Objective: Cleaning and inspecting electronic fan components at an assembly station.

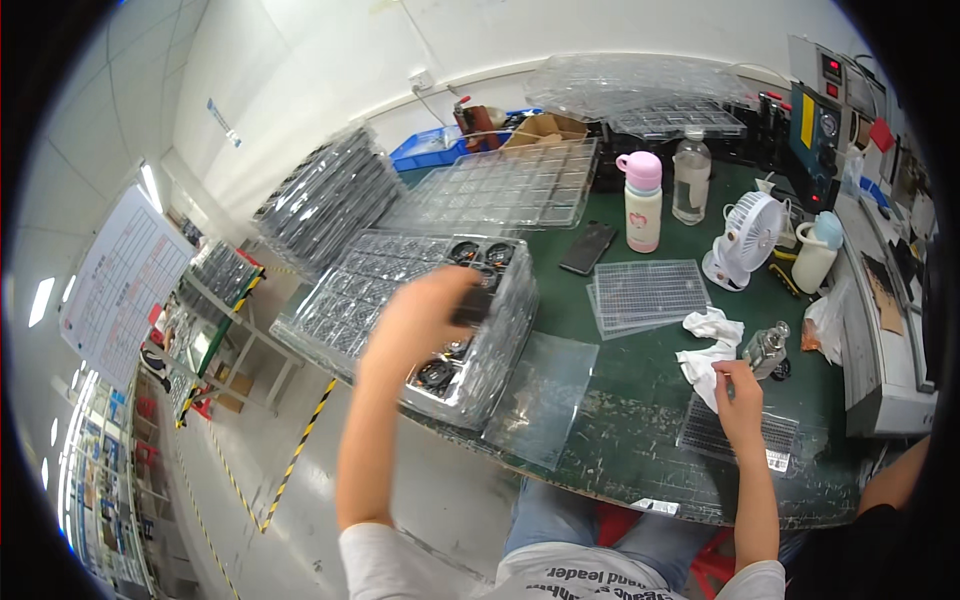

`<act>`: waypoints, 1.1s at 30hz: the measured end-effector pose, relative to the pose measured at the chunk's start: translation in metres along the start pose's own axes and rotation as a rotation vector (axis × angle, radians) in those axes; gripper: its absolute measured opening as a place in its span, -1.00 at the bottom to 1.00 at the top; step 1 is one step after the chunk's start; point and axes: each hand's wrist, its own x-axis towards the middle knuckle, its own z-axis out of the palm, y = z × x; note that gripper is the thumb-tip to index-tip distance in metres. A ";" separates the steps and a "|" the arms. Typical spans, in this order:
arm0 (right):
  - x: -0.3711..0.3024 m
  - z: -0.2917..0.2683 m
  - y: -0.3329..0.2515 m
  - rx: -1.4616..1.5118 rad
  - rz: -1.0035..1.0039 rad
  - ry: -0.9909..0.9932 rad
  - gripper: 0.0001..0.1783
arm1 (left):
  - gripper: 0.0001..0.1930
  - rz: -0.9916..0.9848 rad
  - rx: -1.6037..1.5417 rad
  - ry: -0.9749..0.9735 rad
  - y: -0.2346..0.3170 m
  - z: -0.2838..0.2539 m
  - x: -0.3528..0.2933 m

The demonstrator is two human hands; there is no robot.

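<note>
My left hand (pixel 425 305), smeared by motion, is over the top of a stack of clear plastic compartment trays (pixel 510 340). Its fingertips are beside a dark patch in the tray; whether they hold a part is unclear. Round black parts with coils or rings (pixel 435 375) sit in some compartments near the tray's right side. My right hand (pixel 738 400) has its fingers pinched together on the lower edge of a crumpled white cloth (pixel 712 345). Just beyond that hand stands a small clear glass bottle (pixel 766 352), and a dark gridded sheet (pixel 690 430) lies beneath it.
On the green table (pixel 625 375) lie a clear plastic sheet (pixel 545 400), pale gridded sheets (pixel 650 295) and a phone (pixel 588 247). A pink-lidded bottle (pixel 643 215), water bottle (pixel 691 180) and white fan (pixel 745 240) stand farther back. Tall tray stacks (pixel 325 200) rise at left.
</note>
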 end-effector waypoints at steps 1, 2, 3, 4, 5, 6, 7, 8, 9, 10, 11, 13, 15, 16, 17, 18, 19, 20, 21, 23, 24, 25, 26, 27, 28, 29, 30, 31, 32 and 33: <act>-0.001 0.003 -0.002 0.017 -0.004 -0.010 -0.86 | -0.49 -0.088 0.029 -0.004 -0.020 -0.023 -0.016; -0.001 0.005 -0.003 0.020 0.011 -0.025 -0.85 | -0.48 -0.153 0.120 -0.062 -0.049 -0.034 -0.028; -0.001 0.010 -0.004 0.029 0.004 -0.029 -0.85 | -0.46 -0.170 0.221 -0.036 -0.076 -0.039 -0.045; -0.001 0.014 -0.003 0.040 0.009 -0.028 -0.85 | -0.45 -0.206 0.253 -0.067 -0.097 -0.042 -0.058; -0.002 0.018 -0.002 0.048 0.015 -0.025 -0.85 | -0.44 -0.240 0.283 -0.099 -0.114 -0.043 -0.067; -0.002 0.023 -0.001 0.051 0.012 -0.025 -0.85 | -0.44 -0.242 0.285 -0.097 -0.129 -0.042 -0.072; -0.004 0.024 0.002 0.036 -0.007 -0.036 -0.85 | -0.42 -0.281 0.276 -0.197 -0.139 -0.040 -0.075; -0.005 0.024 0.004 0.021 -0.026 -0.047 -0.85 | -0.40 -0.319 0.266 -0.298 -0.147 -0.037 -0.078; -0.006 0.025 0.004 0.023 -0.025 -0.047 -0.85 | -0.40 -0.319 0.268 -0.300 -0.151 -0.039 -0.077; -0.006 0.024 0.005 -0.029 -0.072 -0.059 -0.85 | -0.38 -0.318 0.261 -0.351 -0.154 -0.042 -0.071; -0.007 0.024 0.006 -0.081 -0.120 -0.070 -0.85 | -0.36 -0.316 0.254 -0.403 -0.156 -0.044 -0.066; -0.008 0.024 0.006 -0.079 -0.105 -0.084 -0.84 | -0.34 -0.261 0.264 -0.366 -0.158 -0.047 -0.053; -0.006 0.021 0.002 -0.111 -0.144 -0.070 -0.83 | -0.31 -0.151 0.279 -0.297 -0.156 -0.046 -0.040; -0.006 0.021 0.001 -0.111 -0.143 -0.071 -0.83 | -0.31 -0.221 0.230 -0.297 -0.155 -0.042 -0.035; -0.006 0.020 0.001 -0.109 -0.133 -0.073 -0.83 | -0.31 -0.222 0.230 -0.298 -0.153 -0.036 -0.033; -0.005 0.020 0.001 -0.105 -0.125 -0.070 -0.82 | -0.31 -0.255 0.286 -0.318 -0.152 -0.033 -0.030; -0.004 0.021 0.000 -0.102 -0.127 -0.066 -0.82 | -0.31 -0.288 0.342 -0.337 -0.154 -0.032 -0.027; -0.004 0.020 -0.001 -0.105 -0.140 -0.058 -0.81 | -0.31 -0.264 0.351 -0.382 -0.159 -0.032 -0.023; -0.004 0.019 -0.001 -0.110 -0.149 -0.052 -0.81 | -0.31 -0.264 0.352 -0.382 -0.161 -0.033 -0.020; -0.002 0.019 -0.003 -0.112 -0.161 -0.043 -0.81 | -0.33 -0.241 0.326 -0.387 -0.166 -0.036 -0.013; 0.000 0.019 -0.004 -0.118 -0.171 -0.036 -0.81 | -0.33 -0.240 0.325 -0.388 -0.167 -0.035 -0.010; 0.000 0.019 -0.006 -0.118 -0.170 -0.036 -0.81 | -0.33 -0.177 0.334 -0.324 -0.167 -0.032 -0.006; -0.001 0.019 -0.007 -0.122 -0.172 -0.033 -0.80 | -0.34 -0.114 0.343 -0.259 -0.168 -0.029 -0.002; 0.001 0.020 -0.007 -0.124 -0.178 -0.027 -0.80 | -0.34 -0.115 0.344 -0.254 -0.168 -0.028 0.001; 0.001 0.021 -0.006 -0.123 -0.183 -0.025 -0.80 | -0.34 -0.100 0.367 -0.244 -0.168 -0.025 0.004; 0.000 0.022 -0.004 -0.125 -0.170 -0.046 -0.80 | -0.34 -0.084 0.390 -0.235 -0.168 -0.024 0.008; -0.001 0.023 -0.003 -0.127 -0.154 -0.069 -0.79 | -0.33 -0.071 0.396 -0.277 -0.169 -0.024 0.012; -0.001 0.023 -0.003 -0.127 -0.156 -0.070 -0.79 | -0.33 -0.073 0.395 -0.276 -0.172 -0.023 0.016; 0.000 0.022 -0.003 -0.130 -0.148 -0.077 -0.79 | -0.33 -0.066 0.384 -0.304 -0.175 -0.022 0.020; 0.000 0.023 -0.004 -0.130 -0.139 -0.085 -0.79 | -0.33 -0.058 0.375 -0.334 -0.179 -0.023 0.025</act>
